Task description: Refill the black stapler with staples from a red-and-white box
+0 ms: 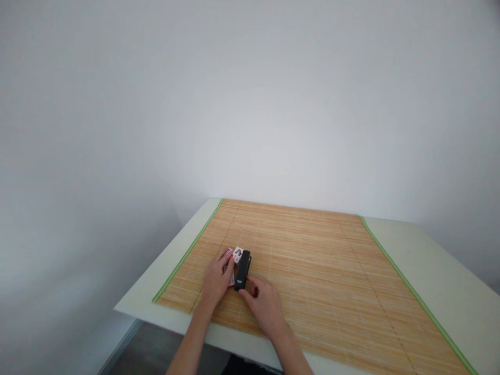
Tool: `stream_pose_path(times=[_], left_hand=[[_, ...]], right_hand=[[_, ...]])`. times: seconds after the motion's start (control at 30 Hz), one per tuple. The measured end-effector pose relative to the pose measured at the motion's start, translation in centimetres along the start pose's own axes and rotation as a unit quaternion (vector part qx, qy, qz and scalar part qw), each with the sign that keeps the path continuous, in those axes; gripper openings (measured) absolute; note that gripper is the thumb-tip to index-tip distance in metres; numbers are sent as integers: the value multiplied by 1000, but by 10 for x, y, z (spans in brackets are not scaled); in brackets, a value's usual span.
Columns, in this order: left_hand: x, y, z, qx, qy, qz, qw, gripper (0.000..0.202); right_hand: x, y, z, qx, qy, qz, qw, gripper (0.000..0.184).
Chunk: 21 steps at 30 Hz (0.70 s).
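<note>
A black stapler (242,270) lies lengthwise on the bamboo mat, its far end pointing away from me. My right hand (265,302) is at its near end, thumb and forefinger closed against it. Just left of the stapler is a flat red-and-white packet (232,281), mostly covered by my left hand (217,277). The fingers of that hand are bent over the packet, gripping it. A small white box (238,254) with a dark picture and red marks sits by the stapler's far end, close to my left fingertips.
The bamboo mat (308,260) has green edging and covers much of the white table (414,245). Plain pale walls (289,104) stand behind the table and at its left. Grey floor (150,346) shows below the front edge.
</note>
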State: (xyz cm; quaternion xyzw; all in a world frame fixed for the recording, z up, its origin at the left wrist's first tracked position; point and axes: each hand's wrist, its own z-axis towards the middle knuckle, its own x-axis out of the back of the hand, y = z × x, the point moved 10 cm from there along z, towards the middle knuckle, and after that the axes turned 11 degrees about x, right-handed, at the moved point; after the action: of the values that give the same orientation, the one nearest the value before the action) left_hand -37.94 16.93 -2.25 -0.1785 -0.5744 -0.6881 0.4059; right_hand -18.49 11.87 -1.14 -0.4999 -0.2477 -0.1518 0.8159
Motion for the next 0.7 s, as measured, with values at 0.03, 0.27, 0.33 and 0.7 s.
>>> stream_pose_path(times=[0.03, 0.27, 0.33, 0.7], left_hand=[[0, 1, 0, -2, 0, 1, 1000, 40], [0, 0, -1, 3, 0, -10, 1000, 39], [0, -1, -1, 5, 0, -11, 1000, 39], [-4, -6, 1, 4, -6, -14, 1000, 40]], right_hand=[[0, 1, 0, -2, 1, 0, 1000, 30], [1, 3, -1, 2, 15, 16, 1000, 29], [1, 2, -1, 0, 10, 15, 1000, 29], [4, -1, 1, -3, 13, 10, 1000, 28]])
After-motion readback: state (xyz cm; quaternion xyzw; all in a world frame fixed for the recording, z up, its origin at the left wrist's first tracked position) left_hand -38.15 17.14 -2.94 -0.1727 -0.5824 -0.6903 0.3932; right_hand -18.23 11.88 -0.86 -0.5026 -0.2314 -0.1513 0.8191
